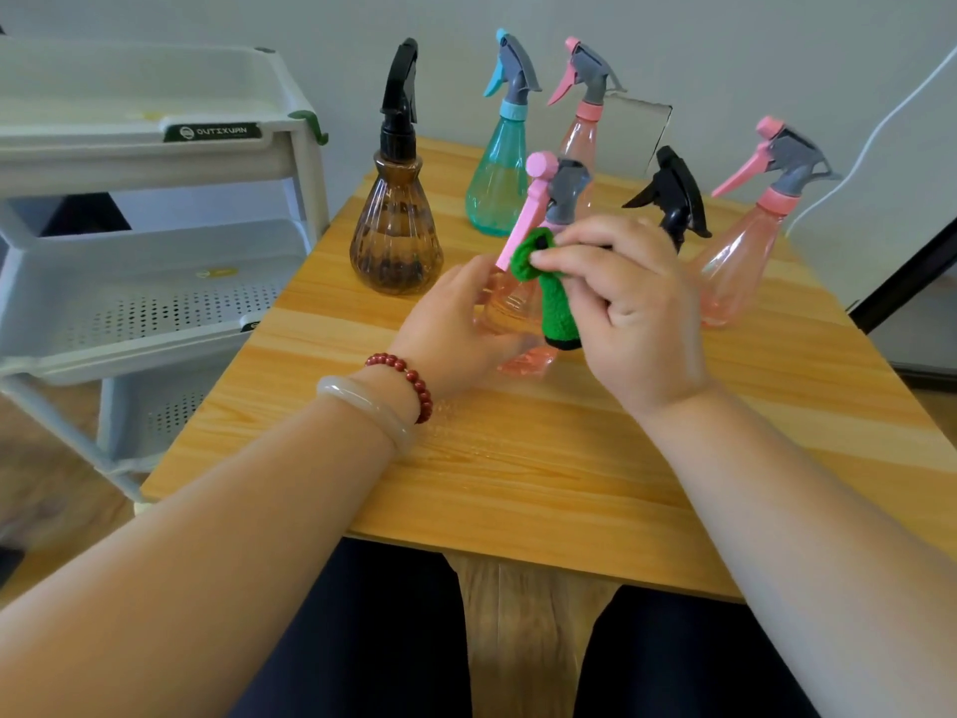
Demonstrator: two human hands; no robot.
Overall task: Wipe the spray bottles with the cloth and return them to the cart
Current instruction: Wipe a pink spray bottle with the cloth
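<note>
1. A pink spray bottle [512, 303] is held over the near middle of the wooden table [518, 458], tilted, its base at or just above the tabletop; whether it touches cannot be told.
2. Its clear body is gripped by the left hand [461, 323], the fingers curled round it.
3. A green cloth [554, 298] is pinched between thumb and fingertips of the right hand [626, 303] and pressed against the bottle's neck, just below the trigger head; the cloth hangs down along the body.
4. The step in hand is judged to be the wiping of this bottle.
5. Five other bottles are seen standing on the table behind: a brown ribbed bottle [396, 225], a teal bottle [497, 184], a pink bottle at the back [580, 132], a black-headed bottle [673, 199] partly hidden by the right hand, and a pink bottle at the right [740, 256].
6. No bottle is seen on the shelves of the white cart [129, 158] beside the table, so the task is judged to be at an early stage: the returns, and probably most wiping, are left.
</note>
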